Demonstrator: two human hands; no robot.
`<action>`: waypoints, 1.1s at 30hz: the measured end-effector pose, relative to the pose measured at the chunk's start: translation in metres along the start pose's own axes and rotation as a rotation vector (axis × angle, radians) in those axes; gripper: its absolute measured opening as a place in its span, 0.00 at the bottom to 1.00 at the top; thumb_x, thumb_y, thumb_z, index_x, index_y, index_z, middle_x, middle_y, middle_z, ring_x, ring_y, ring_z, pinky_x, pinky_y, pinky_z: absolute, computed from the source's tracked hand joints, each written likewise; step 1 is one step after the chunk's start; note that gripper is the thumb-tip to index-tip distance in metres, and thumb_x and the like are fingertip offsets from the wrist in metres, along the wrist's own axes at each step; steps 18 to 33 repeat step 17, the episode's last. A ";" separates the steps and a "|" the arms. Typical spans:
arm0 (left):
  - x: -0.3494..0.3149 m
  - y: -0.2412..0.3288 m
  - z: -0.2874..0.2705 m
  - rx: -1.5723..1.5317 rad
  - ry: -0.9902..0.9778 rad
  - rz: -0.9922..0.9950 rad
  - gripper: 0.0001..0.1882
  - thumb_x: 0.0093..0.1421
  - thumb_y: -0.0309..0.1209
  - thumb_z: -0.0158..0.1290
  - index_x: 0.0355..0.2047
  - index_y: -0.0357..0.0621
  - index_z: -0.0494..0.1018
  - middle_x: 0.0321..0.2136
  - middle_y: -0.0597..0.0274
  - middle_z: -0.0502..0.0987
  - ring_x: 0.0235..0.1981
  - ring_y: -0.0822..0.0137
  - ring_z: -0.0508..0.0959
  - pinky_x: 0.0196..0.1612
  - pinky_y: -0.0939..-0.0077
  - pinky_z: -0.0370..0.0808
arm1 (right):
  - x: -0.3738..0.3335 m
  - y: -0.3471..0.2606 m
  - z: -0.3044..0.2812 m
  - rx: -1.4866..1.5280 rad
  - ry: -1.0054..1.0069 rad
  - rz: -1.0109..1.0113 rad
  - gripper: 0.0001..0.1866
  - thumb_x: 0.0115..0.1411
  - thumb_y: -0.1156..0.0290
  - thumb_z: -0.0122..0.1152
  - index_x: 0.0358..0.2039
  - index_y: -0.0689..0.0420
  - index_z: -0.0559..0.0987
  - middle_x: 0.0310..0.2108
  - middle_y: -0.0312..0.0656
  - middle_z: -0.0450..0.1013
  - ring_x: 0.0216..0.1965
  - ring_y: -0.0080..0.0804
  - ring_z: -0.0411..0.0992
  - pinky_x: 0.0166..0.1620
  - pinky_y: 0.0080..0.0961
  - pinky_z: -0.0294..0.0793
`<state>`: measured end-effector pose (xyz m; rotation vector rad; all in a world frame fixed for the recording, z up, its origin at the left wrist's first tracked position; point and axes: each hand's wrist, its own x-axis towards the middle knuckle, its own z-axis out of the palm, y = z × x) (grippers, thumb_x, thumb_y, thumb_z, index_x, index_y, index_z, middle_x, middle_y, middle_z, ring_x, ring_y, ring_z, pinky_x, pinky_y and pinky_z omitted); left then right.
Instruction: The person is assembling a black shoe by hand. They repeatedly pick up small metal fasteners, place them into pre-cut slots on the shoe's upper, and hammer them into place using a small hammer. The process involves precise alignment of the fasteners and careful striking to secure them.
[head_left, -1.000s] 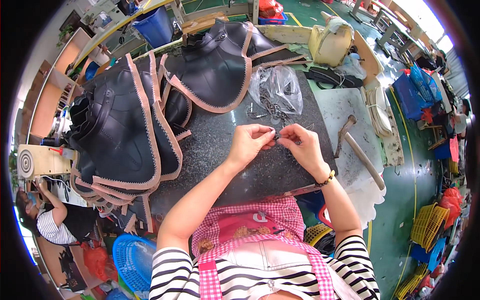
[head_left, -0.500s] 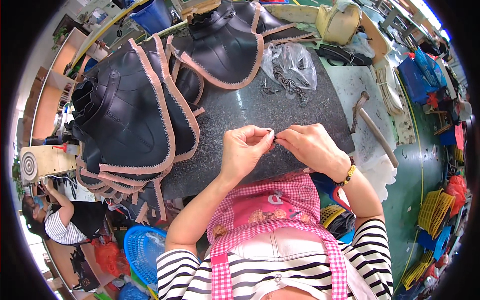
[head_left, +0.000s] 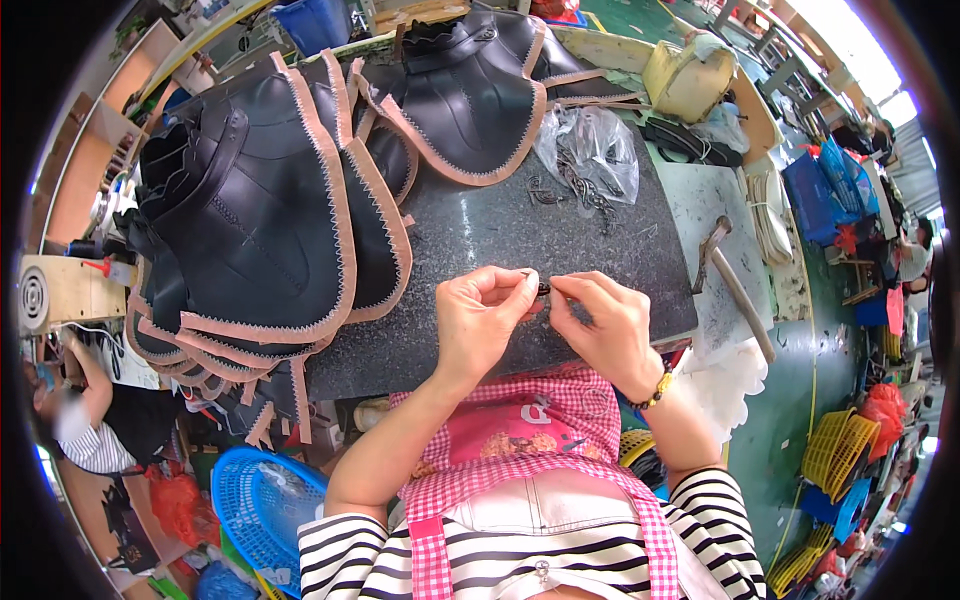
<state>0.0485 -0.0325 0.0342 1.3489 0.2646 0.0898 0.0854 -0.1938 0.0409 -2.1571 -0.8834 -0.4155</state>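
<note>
Above the near part of the dark speckled stone slab point(head_left: 640, 250), my two hands meet. A small dark piece point(head_left: 543, 289), too small to name, sits between their fingertips. My left hand point(head_left: 475, 320) is closed in a pinch on one side of it. From the other side my right hand point(head_left: 612, 330) pinches it with thumb and forefinger. Beyond them lies a clear plastic bag point(head_left: 612, 150) with small dark metal pieces point(head_left: 590, 195) spilling out. Left of my hands, black leather pieces point(head_left: 265, 240) with tan zigzag-stitched edges are stacked; another such piece point(head_left: 465, 115) lies at the back.
A hammer point(head_left: 740, 295) rests on a pale board right of the slab. Farther back stands a yellowish container point(head_left: 690, 78). A blue basket point(head_left: 250, 510) is at the lower left, yellow baskets point(head_left: 838, 445) at the right. Another person point(head_left: 95, 410) sits at the far left.
My right hand's fingers have spread a little from the left's, so more of the small dark piece shows. The view has shifted slightly.
</note>
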 end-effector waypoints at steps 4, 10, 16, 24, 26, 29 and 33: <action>-0.007 -0.007 0.002 -0.117 0.048 0.081 0.06 0.60 0.24 0.58 0.35 0.32 0.78 0.29 0.58 0.81 0.29 0.71 0.82 0.33 0.81 0.80 | -0.016 -0.006 0.015 0.366 0.100 0.499 0.11 0.54 0.77 0.68 0.39 0.64 0.80 0.33 0.42 0.80 0.32 0.23 0.79 0.36 0.19 0.79; -0.012 -0.012 0.007 -0.069 0.114 0.171 0.05 0.60 0.22 0.58 0.36 0.32 0.78 0.29 0.58 0.81 0.31 0.72 0.82 0.35 0.81 0.81 | -0.010 -0.018 0.017 0.213 0.197 0.407 0.11 0.51 0.73 0.71 0.34 0.63 0.80 0.28 0.43 0.78 0.28 0.30 0.80 0.30 0.22 0.79; -0.012 -0.020 0.015 0.013 0.160 0.185 0.06 0.60 0.22 0.58 0.37 0.32 0.78 0.30 0.60 0.81 0.31 0.74 0.81 0.36 0.82 0.80 | -0.013 -0.019 0.025 -0.015 0.279 0.250 0.08 0.52 0.76 0.69 0.33 0.60 0.81 0.28 0.43 0.78 0.24 0.32 0.79 0.27 0.24 0.77; -0.012 -0.020 0.012 0.048 0.151 0.199 0.06 0.59 0.22 0.58 0.37 0.33 0.79 0.30 0.60 0.81 0.32 0.73 0.81 0.36 0.83 0.80 | -0.013 -0.018 0.025 -0.011 0.276 0.251 0.07 0.52 0.76 0.69 0.33 0.60 0.81 0.28 0.43 0.78 0.24 0.32 0.79 0.27 0.23 0.77; -0.012 -0.020 0.012 0.048 0.151 0.199 0.06 0.59 0.22 0.58 0.37 0.33 0.79 0.30 0.60 0.81 0.32 0.73 0.81 0.36 0.83 0.80 | -0.013 -0.018 0.025 -0.011 0.276 0.251 0.07 0.52 0.76 0.69 0.33 0.60 0.81 0.28 0.43 0.78 0.24 0.32 0.79 0.27 0.23 0.77; -0.012 -0.020 0.012 0.048 0.151 0.199 0.06 0.59 0.22 0.58 0.37 0.33 0.79 0.30 0.60 0.81 0.32 0.73 0.81 0.36 0.83 0.80 | -0.013 -0.018 0.025 -0.011 0.276 0.251 0.07 0.52 0.76 0.69 0.33 0.60 0.81 0.28 0.43 0.78 0.24 0.32 0.79 0.27 0.23 0.77; -0.012 -0.020 0.012 0.048 0.151 0.199 0.06 0.59 0.22 0.58 0.37 0.33 0.79 0.30 0.60 0.81 0.32 0.73 0.81 0.36 0.83 0.80 | -0.013 -0.018 0.025 -0.011 0.276 0.251 0.07 0.52 0.76 0.69 0.33 0.60 0.81 0.28 0.43 0.78 0.24 0.32 0.79 0.27 0.23 0.77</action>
